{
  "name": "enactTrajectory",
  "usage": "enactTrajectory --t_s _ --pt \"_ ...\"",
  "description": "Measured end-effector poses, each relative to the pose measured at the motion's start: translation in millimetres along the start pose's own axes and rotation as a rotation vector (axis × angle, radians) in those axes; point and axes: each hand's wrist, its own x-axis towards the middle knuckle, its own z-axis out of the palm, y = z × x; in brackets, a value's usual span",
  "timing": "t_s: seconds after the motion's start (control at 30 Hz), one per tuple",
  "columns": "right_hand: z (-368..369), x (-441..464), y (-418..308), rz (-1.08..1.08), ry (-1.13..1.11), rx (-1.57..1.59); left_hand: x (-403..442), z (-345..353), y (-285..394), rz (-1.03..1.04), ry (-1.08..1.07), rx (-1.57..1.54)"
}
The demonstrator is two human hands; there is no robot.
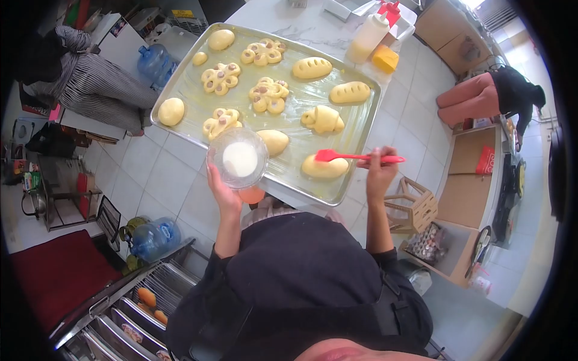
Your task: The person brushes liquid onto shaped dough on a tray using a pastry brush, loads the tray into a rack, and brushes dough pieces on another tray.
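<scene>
My right hand (pixel 382 171) is closed round the handle of a red pastry brush (pixel 361 157). The brush head lies against an oval dough piece (pixel 325 168) at the near right of a large baking tray (pixel 277 178). In my left hand (pixel 225 191) is a clear bowl (pixel 247 180) with white liquid in it, held over the tray's near edge. Flower-shaped dough pieces (pixel 269 95), scored oval loaves (pixel 350 92), a rolled piece (pixel 323 119) and plain round pieces (pixel 171 112) are spread across the tray. The bowl partly hides one flower-shaped piece.
Behind the tray stand a squeeze bottle (pixel 368 38) and a yellow block (pixel 385 59) on the white table (pixel 277 18). One person (pixel 102 78) is at the left, another (pixel 487 93) at the right. A rack of trays (pixel 129 319) with baked buns is at lower left.
</scene>
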Motion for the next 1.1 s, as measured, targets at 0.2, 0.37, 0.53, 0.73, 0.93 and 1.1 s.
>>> enactTrajectory --t_s 0.2,0.37,0.53,0.73,0.93,1.1 --pt "23.7 -16.0 -1.4 -0.079 -0.026 -0.114 0.7 0.0 -0.2 0.010 0.016 -0.008" --pt "24.2 -40.8 7.2 -0.152 -0.245 -0.209 1.7 -2.7 -3.8 0.011 0.015 -0.003" --pt "-8.3 -52.9 12.9 -0.485 -0.461 -0.343 1.5 -3.3 -3.6 0.018 0.019 0.004" --pt "-42.9 -42.7 3.6 -0.492 -0.473 -0.293 0.6 1.8 -3.7 -0.014 -0.006 0.010" --pt "-58.8 -17.1 -9.5 -0.345 -0.180 -0.089 -4.1 14.8 -11.0 -0.045 -0.121 0.052" --pt "8.1 -31.6 -46.2 -0.309 -0.146 0.151 -12.1 35.1 -31.9 -0.142 -0.210 -0.037"
